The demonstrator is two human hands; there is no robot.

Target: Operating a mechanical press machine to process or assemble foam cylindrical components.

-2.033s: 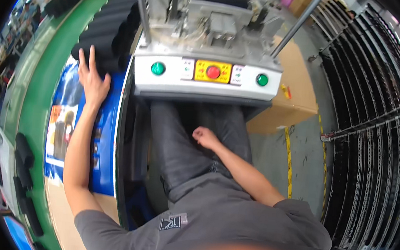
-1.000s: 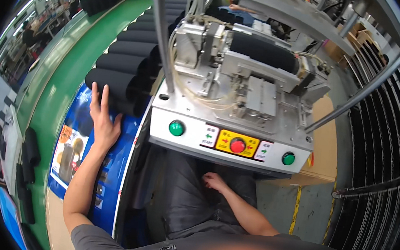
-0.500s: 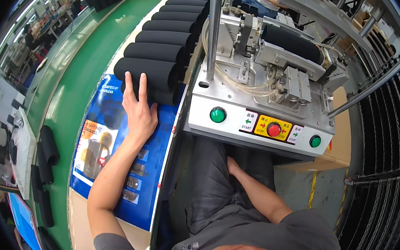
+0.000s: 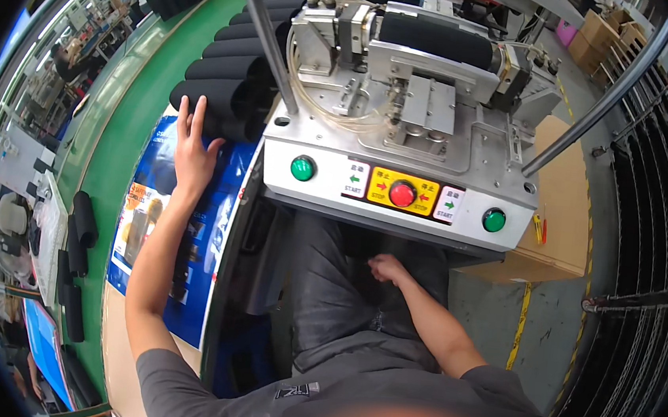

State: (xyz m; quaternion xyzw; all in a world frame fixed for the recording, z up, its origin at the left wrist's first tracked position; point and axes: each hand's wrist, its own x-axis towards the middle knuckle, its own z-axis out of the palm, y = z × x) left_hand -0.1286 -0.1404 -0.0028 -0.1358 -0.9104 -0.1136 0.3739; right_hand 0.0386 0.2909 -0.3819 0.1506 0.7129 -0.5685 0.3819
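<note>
My left hand (image 4: pixel 194 155) is stretched out, its fingers spread and the tips against the nearest black foam-like cylinder (image 4: pixel 215 96). That cylinder heads a row of similar black cylinders (image 4: pixel 241 45) running away along the table. Above my lap is my right hand (image 4: pixel 384 268), fingers curled in, and no object shows in it. In front of me stands a metal machine (image 4: pixel 322 158) with another black cylinder (image 4: pixel 436 41) lying across its holder. On its front panel are a green button (image 4: pixel 303 168) at the left, a red button (image 4: pixel 402 194) in the middle and a second green button (image 4: pixel 493 220) at the right.
A blue printed sheet (image 4: pixel 205 277) covers the near table. Steel posts (image 4: pixel 598 100) rise from the machine's front corners. A cardboard box (image 4: pixel 553 251) stands right of it, near a black wire rack (image 4: pixel 649 236). Further black pieces (image 4: pixel 75 265) lie at the far left; people work beyond.
The view has swung right, so the machine sits further left in it. My right hand has come up from between my thighs, fingers now curled. My left hand stays at the nearest cylinder.
</note>
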